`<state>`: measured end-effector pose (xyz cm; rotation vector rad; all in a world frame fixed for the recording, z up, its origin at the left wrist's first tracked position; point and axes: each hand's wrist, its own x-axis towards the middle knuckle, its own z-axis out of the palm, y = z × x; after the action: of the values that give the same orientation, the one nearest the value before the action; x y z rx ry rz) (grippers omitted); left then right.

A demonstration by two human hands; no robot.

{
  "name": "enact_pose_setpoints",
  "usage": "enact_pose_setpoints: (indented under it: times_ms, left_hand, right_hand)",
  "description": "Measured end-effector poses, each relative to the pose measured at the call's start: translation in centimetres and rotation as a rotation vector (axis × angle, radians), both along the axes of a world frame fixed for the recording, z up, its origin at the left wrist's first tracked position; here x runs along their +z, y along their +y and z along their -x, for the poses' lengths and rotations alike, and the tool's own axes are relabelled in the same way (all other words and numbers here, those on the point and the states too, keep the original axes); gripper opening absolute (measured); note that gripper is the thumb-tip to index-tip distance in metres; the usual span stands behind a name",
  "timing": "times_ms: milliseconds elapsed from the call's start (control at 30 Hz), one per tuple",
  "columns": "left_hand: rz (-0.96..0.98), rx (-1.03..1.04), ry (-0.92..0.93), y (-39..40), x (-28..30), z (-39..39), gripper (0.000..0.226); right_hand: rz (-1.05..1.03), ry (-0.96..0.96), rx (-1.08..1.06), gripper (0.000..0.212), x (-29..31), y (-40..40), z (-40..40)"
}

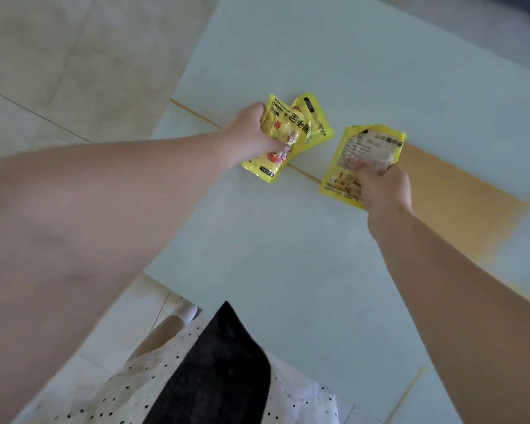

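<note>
My left hand [251,133] grips yellow snack packets [291,130] with black and red print, two of them overlapping, just above the pale table [288,240]. To the right, my right hand [383,188] holds another yellow snack packet [364,148], its back label and clear window turned up. The two bundles are apart, with a gap of bare table between them. Whether the packets touch the table I cannot tell.
A thin wooden seam [196,114] crosses the table under the packets, and an orange-brown panel [447,191] lies at the right. Tiled floor [58,56] is beyond the table's left edge. My dotted white clothing with a dark strip [214,374] is at the near edge.
</note>
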<state>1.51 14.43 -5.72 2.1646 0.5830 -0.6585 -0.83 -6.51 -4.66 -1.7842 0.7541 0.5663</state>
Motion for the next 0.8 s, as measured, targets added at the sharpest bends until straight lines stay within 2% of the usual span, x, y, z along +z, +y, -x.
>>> enact_pose_setpoints:
  times_ms: [167, 233, 333, 467, 633, 800]
  left_hand:
    - [-0.355, -0.296, -0.05, -2.8, -0.8, -2.0, 0.074]
    - [-0.406, -0.316, -0.054, -3.3, -1.0, -2.0, 0.077]
    - [-0.444, -0.326, -0.09, -3.9, -1.2, -1.4, 0.071]
    - [-0.319, -0.206, -0.092, -4.7, -0.8, -0.1, 0.066]
    - [0.016, 0.065, -0.067, -5.9, 1.2, 3.2, 0.085]
    - [0.204, 0.086, 0.104, -7.6, 3.8, 6.8, 0.068]
  right_hand:
    - [-0.037, 0.024, -0.038, 0.016, -0.2, -1.1, -0.4]
    - [-0.035, 0.029, -0.036, 0.016, -0.4, -1.3, -0.4]
    - [-0.039, 0.046, -0.049, 0.017, -0.6, -1.5, 0.2]
    - [-0.074, 0.04, -0.093, 0.016, -0.5, -2.0, 1.5]
    - [-0.121, 0.046, -0.178, 0.014, 1.6, -3.1, 4.8]
    - [-0.136, 0.061, -0.348, 0.011, 4.1, -5.4, 10.2]
